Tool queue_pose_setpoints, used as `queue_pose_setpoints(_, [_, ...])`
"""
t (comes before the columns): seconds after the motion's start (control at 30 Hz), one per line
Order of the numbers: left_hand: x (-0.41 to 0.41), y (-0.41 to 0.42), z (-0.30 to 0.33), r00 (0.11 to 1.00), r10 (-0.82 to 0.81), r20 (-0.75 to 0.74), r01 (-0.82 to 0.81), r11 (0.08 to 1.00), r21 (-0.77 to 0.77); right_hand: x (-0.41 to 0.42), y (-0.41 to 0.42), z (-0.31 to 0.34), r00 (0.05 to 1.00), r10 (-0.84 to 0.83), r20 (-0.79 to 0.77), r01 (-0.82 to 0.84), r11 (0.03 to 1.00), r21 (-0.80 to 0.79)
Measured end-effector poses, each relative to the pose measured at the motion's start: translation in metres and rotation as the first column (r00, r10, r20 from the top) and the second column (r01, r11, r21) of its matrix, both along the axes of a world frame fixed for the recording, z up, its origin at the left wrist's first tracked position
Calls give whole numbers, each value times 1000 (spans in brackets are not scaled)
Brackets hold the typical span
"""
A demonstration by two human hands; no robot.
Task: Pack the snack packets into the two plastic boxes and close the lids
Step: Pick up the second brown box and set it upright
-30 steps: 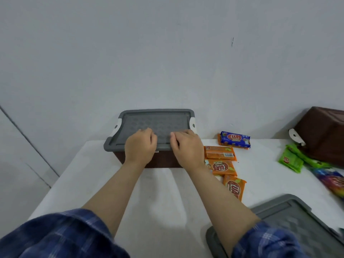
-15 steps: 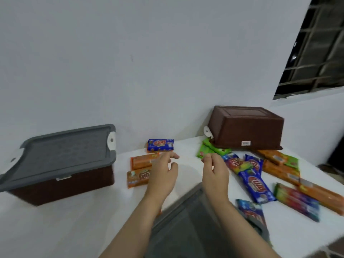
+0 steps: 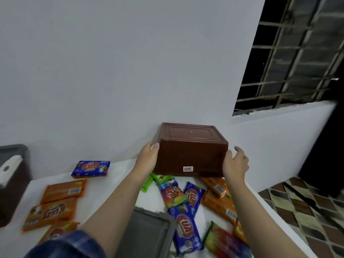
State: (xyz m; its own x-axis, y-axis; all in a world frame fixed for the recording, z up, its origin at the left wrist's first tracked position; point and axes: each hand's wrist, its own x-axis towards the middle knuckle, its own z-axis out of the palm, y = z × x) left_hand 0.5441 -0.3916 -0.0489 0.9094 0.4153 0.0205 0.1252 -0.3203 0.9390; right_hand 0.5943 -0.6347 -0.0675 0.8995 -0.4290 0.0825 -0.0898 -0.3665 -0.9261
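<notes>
A brown plastic box point(image 3: 191, 149) stands upside down at the back of the white table point(image 3: 104, 190), against the wall. My left hand point(image 3: 148, 157) presses its left side and my right hand point(image 3: 235, 163) cups its right corner, fingers partly spread. A grey lid point(image 3: 147, 235) lies in front, between my forearms. Blue, green and orange snack packets point(image 3: 188, 228) lie spread below the box and to the right. Several orange packets point(image 3: 54, 211) and one blue packet point(image 3: 91, 168) lie to the left. A second brown box point(image 3: 13, 185) with its grey lid on is at the left edge.
The wall runs right behind the table. The table's right edge drops to a patterned tile floor point(image 3: 307, 205). A barred window point(image 3: 292, 58) is at the upper right.
My view swung right, away from the closed left box. Both hands left that lid, crossed the table and now hold the sides of the upturned brown box.
</notes>
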Motion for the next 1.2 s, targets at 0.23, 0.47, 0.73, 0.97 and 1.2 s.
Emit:
queue_pose_setpoints(0.23, [37, -20, 3, 992, -12, -128, -4, 992, -126, 37, 6, -6, 953, 257, -164, -221, 953, 207])
queue_pose_setpoints(0.47, [6, -18, 15, 953, 242, 184, -216, 964, -154, -10, 14, 11, 959, 269, 86, -281, 873, 399])
queue_pose_setpoints(0.73, [-109, 65, 6, 866, 88, 493, 214, 825, -523, -55, 4, 17, 783, 582, 220, -615, 673, 410])
queue_pose_setpoints(0.97, [-166, 68, 11, 834, 262, 485, 74, 818, -571, -97, 67, 23, 693, 646, 321, -655, 379, 653])
queue_pose_setpoints(1.2, [-276, 97, 17, 690, 471, 550, -65, 797, -600, -184, 146, 35, 744, 473, 472, -648, 341, 681])
